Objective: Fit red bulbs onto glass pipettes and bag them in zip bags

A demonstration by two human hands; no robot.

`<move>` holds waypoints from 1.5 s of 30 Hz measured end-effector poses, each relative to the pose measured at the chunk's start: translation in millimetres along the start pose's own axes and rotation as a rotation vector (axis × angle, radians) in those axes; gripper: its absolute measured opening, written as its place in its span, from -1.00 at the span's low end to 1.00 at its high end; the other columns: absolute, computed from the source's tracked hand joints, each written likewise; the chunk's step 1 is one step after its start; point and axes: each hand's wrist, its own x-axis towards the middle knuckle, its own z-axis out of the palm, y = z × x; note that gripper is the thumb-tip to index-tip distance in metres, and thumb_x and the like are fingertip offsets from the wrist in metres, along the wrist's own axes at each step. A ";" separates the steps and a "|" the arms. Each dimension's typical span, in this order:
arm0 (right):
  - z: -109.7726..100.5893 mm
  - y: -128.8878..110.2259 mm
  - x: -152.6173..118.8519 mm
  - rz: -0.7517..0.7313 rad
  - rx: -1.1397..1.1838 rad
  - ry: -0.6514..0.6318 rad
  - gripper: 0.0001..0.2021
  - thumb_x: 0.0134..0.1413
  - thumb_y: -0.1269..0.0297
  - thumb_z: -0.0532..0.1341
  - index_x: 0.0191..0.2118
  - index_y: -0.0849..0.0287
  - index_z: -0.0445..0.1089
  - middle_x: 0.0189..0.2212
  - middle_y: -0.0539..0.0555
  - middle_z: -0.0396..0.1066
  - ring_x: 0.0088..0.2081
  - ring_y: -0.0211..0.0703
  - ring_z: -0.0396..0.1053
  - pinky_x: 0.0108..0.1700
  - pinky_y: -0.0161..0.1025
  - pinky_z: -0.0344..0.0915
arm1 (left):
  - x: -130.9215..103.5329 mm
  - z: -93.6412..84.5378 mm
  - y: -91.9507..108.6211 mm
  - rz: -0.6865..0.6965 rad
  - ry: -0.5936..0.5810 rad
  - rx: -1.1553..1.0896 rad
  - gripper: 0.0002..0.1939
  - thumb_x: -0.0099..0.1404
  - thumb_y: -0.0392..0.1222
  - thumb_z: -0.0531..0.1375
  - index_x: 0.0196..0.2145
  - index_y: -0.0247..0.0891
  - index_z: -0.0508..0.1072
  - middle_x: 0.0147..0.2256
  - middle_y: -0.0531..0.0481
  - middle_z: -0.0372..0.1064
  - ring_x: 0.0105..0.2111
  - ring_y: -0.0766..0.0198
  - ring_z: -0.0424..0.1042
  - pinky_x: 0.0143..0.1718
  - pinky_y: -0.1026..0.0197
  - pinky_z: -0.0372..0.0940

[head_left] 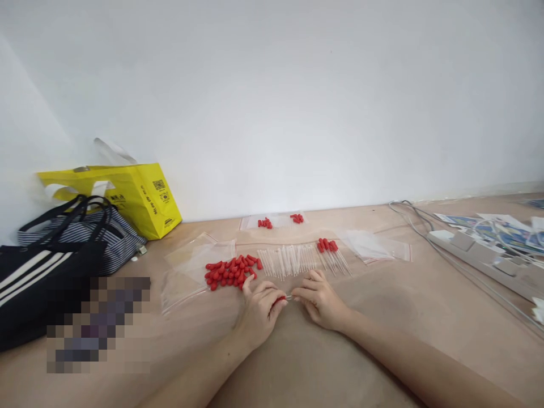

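Pinching a red bulb [279, 298] in left hand [260, 310], thumb and fingers closed, bulb mostly hidden. Gripping a clear tube [289, 297] in right hand [319, 301], fingertips closed, short bit of tube visible between both hands, in line with the bulb. Can't tell how far tube is seated in bulb. Holding both low over the near side of the surface [365, 362].

Got a loose pile of red bulbs [229, 273] just beyond left hand, partly on a flat clear bag [181, 286]. Got a row of clear tubes [289, 262] laid out side by side beyond both hands, pointing roughly toward the wall [272, 102]. At right end of row, got capped tubes [334, 258] grouped together, red ends toward the wall.

Farther back, near the wall, got a back bag [280, 221] with two small red clusters showing. Right of the capped tubes, got more clear plastic [376, 248] lying flat.

Far right: got a white power strip [488, 255] with cables [450, 258] and printed sheets [510, 229]. Far left: got a yellow bag [144, 198] standing by the wall, striped bag [121, 241] and black bag [46, 283] in front, plus a pixelated patch [100, 326] nearer.
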 end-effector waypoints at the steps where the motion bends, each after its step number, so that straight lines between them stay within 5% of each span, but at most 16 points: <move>1: -1.1 1.2 0.3 0.007 -0.003 -0.011 -0.85 0.05 0.46 0.05 -0.34 0.17 0.36 -0.51 0.02 0.33 -0.34 -0.21 0.11 -0.28 -0.22 0.01 | -0.2 -0.1 -1.9 0.006 0.003 0.008 -0.92 0.20 -0.21 0.09 -0.41 -0.18 0.37 -0.46 0.15 0.43 -0.32 0.27 0.36 0.03 -0.10 -0.31; 10: -8.5 5.9 -2.9 -0.013 -0.056 -0.037 -0.83 0.11 0.38 0.02 -0.30 0.15 0.36 -0.53 0.03 0.31 -0.34 -0.22 0.15 -0.25 -0.21 0.04 | -3.5 -6.3 -11.5 0.075 0.023 0.087 -0.88 0.19 -0.14 0.13 -0.28 -0.08 0.41 -0.35 0.09 0.47 -0.23 0.20 0.34 0.05 -0.11 -0.35; 27: -2.9 -2.8 -3.2 -0.033 0.043 0.060 -0.82 0.08 0.45 0.01 -0.32 0.19 0.35 -0.52 0.04 0.32 -0.33 -0.22 0.15 -0.26 -0.23 0.09 | -1.0 -5.6 -2.3 0.086 0.016 0.007 -0.83 0.25 -0.24 0.01 -0.41 -0.17 0.38 -0.47 0.11 0.43 -0.32 0.28 0.34 0.06 -0.08 -0.36; 38: -12.2 3.0 -0.4 -0.054 -0.196 -0.079 -0.80 0.07 0.39 0.06 -0.22 0.09 0.37 -0.44 0.02 0.34 -0.34 -0.23 0.15 -0.24 -0.21 -0.03 | 0.2 -14.1 -11.7 0.079 -0.027 0.122 -0.87 0.24 -0.18 0.04 -0.33 -0.12 0.39 -0.40 0.09 0.44 -0.25 0.24 0.34 0.08 -0.11 -0.41; 41: -12.1 14.4 -2.4 0.084 -0.290 -0.004 -0.80 0.02 0.41 0.07 -0.26 0.11 0.39 -0.47 0.03 0.35 -0.34 -0.21 0.16 -0.27 -0.21 -0.07 | -0.3 -14.4 -18.4 0.021 -0.018 0.173 -0.71 0.19 -0.06 0.09 -0.12 -0.14 0.31 -0.22 -0.03 0.41 -0.15 0.13 0.29 0.06 -0.15 -0.32; 45: -14.4 38.6 0.7 0.502 -0.437 0.162 -0.82 0.01 0.36 0.06 -0.28 0.15 0.38 -0.48 0.03 0.40 -0.31 -0.14 0.20 -0.30 -0.21 -0.11 | -0.3 -12.7 -25.0 -0.053 0.035 0.222 -0.65 0.15 -0.07 0.11 -0.09 -0.17 0.28 -0.19 -0.07 0.38 -0.13 0.09 0.27 0.03 -0.15 -0.24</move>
